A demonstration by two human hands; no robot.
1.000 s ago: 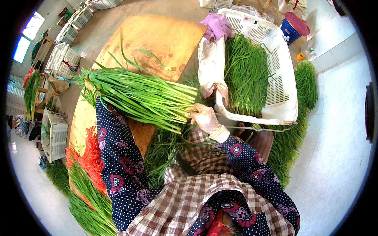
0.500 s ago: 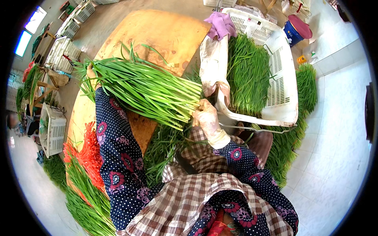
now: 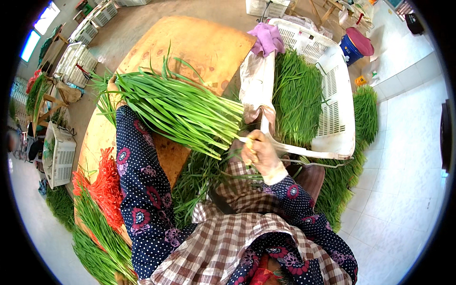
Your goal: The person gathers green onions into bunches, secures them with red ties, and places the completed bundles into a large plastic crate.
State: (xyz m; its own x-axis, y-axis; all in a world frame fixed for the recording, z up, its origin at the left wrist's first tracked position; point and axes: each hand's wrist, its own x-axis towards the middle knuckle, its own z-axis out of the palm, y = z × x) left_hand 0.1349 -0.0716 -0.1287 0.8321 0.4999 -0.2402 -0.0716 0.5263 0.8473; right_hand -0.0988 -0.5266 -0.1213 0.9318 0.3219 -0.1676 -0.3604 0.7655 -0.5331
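A large bunch of garlic chives point(image 3: 175, 109) lies slantwise above the wooden board, leafy tips to the left and pale cut ends to the right. At the leafy end my left hand point(image 3: 114, 92) is closed around the bunch; leaves cover most of its fingers. My gloved right hand point(image 3: 260, 154) is closed just off the pale ends, in a pinch on a thin whitish chive stalk point(image 3: 243, 139) drawn partly out of the bunch. Loose chive leaves point(image 3: 197, 183) lie below, between the board and my checked apron point(image 3: 223, 232).
Right of the board point(image 3: 190, 42) stands a white plastic crate point(image 3: 335, 114) holding chives, with a purple cloth point(image 3: 267, 38) on its corner. Red ties point(image 3: 107, 194) and more chives point(image 3: 102, 232) lie at the left. A blue bucket point(image 3: 350, 50) stands behind the crate.
My right hand has moved slightly right and down, away from the stalk ends, pulling a stalk outward. My left hand and the bunch have barely moved.
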